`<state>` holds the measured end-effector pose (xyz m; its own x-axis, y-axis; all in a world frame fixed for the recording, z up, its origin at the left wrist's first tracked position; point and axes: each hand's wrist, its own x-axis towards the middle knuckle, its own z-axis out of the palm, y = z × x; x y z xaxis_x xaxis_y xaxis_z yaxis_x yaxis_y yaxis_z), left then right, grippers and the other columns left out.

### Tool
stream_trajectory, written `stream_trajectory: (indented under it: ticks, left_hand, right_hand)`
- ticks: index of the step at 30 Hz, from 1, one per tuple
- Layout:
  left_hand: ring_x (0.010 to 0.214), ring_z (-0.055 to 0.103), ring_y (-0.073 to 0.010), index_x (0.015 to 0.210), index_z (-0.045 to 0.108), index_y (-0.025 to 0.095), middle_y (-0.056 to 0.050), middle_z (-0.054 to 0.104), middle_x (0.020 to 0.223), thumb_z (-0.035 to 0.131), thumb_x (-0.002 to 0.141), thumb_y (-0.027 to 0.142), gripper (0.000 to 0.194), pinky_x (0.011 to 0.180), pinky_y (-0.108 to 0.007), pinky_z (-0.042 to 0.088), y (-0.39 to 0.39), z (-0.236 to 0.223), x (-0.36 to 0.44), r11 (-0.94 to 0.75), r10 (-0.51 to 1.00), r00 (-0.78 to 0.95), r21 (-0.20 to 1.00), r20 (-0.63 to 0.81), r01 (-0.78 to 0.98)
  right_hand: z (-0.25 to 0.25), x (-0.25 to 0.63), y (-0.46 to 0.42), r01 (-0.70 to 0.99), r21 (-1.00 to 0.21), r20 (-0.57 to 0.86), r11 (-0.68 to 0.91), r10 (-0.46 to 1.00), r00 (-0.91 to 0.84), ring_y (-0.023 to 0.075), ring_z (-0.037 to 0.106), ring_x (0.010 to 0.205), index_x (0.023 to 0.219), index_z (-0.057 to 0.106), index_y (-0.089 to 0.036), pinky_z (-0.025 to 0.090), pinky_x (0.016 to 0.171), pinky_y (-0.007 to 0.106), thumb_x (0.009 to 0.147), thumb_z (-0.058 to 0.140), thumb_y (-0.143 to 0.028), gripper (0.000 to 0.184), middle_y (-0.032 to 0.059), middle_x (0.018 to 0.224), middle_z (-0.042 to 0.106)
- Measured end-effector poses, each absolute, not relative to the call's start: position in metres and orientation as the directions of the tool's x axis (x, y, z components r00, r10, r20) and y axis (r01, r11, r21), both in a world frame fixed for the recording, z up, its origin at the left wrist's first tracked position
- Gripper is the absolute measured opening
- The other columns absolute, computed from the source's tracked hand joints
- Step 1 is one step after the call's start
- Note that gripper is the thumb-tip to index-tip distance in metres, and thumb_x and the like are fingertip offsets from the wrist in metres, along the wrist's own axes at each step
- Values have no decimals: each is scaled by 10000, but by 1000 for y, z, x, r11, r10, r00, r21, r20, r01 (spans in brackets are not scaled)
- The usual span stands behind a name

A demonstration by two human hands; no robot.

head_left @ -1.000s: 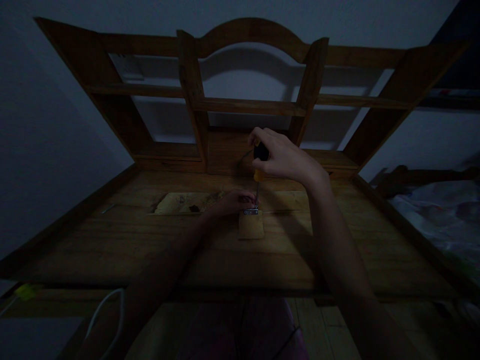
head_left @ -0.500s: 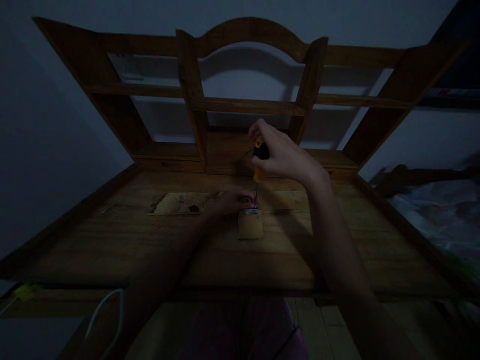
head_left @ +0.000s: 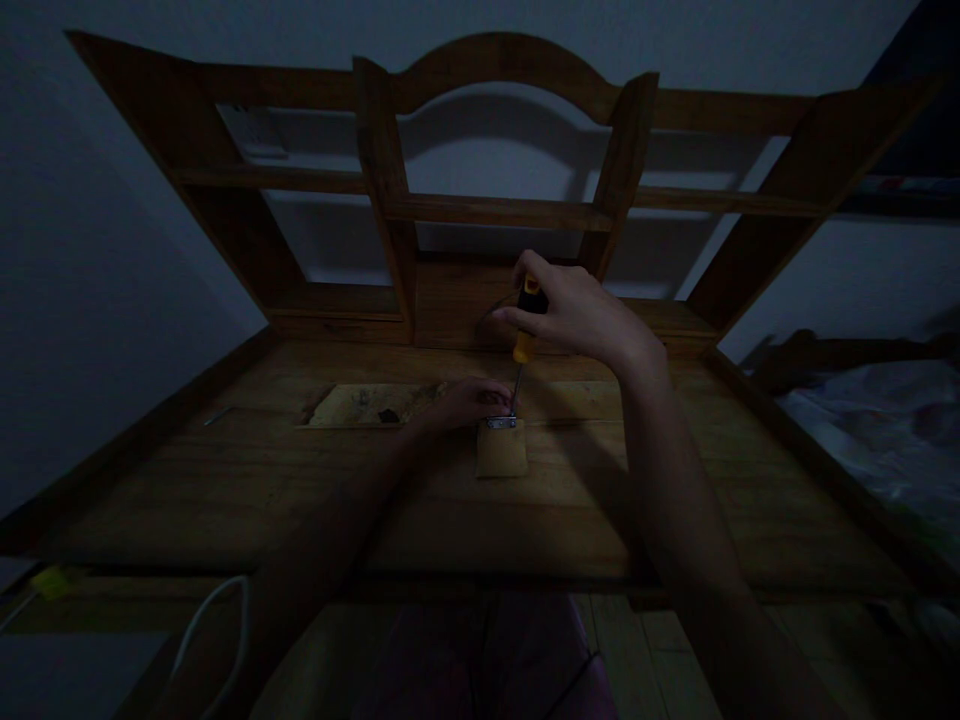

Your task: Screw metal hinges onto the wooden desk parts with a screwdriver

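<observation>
My right hand [head_left: 574,305] is closed round the yellow-and-black handle of a screwdriver [head_left: 523,345], which leans slightly with its shaft pointing down. Its tip meets a small metal hinge [head_left: 501,423] at the far edge of a small square wooden block [head_left: 502,455]. Beside the tip, my left hand [head_left: 472,402] has its fingers curled together at the hinge. Whatever those fingers pinch is hidden in the dim light. The block lies on the wooden desktop [head_left: 570,520].
A pale, rough-edged patch [head_left: 349,405] with a dark hole marks the desktop to the left. A thin metal piece [head_left: 218,416] lies farther left. Wooden shelves [head_left: 495,212] rise at the back. A white cable [head_left: 244,620] hangs at the front left.
My right hand has shifted slightly right and its thumb has straightened out along the handle, with the screwdriver tilting a little right. My left hand and the block have stayed in place.
</observation>
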<state>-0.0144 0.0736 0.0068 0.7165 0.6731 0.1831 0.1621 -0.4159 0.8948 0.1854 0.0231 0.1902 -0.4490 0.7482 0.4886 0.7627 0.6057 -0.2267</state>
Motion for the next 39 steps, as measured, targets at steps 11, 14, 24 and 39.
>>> stream_trajectory:
  ticks: [11, 14, 24, 39]
  left_hand:
    - [871, 694, -173, 989, 754, 159, -58, 766, 946, 738, 851, 316, 210, 820, -283, 529, 76, 4, -15, -435, 686, 704, 879, 184, 195]
    - [872, 699, -183, 994, 755, 155, -66, 767, 943, 731, 854, 323, 220, 812, -287, 531, 75, 5, -15, -446, 678, 711, 873, 186, 196]
    - [887, 695, -168, 1033, 754, 155, -66, 768, 971, 739, 854, 340, 258, 812, -269, 531, 76, 4, -15, -427, 677, 715, 884, 174, 189]
    - [874, 704, -171, 1023, 762, 161, -60, 771, 951, 750, 849, 306, 227, 806, -270, 535, 71, 11, -14, -411, 679, 716, 892, 163, 187]
  right_hand:
    - [192, 188, 23, 681, -264, 486, 683, 704, -518, 266, 578, 1004, 1095, 453, -258, 448, 898, 439, 781, 614, -180, 361, 65, 1140, 589]
    - [190, 187, 25, 695, -252, 483, 673, 710, -512, 278, 577, 1004, 1062, 456, -258, 448, 900, 456, 805, 637, -222, 317, 65, 1101, 595]
    - [191, 183, 22, 721, -243, 458, 649, 732, -504, 280, 563, 1032, 1051, 457, -260, 433, 915, 448, 782, 614, -192, 319, 65, 1126, 582]
    - [191, 177, 18, 717, -219, 472, 661, 715, -515, 283, 560, 1036, 1062, 463, -260, 438, 935, 460, 801, 610, -203, 306, 63, 1130, 569]
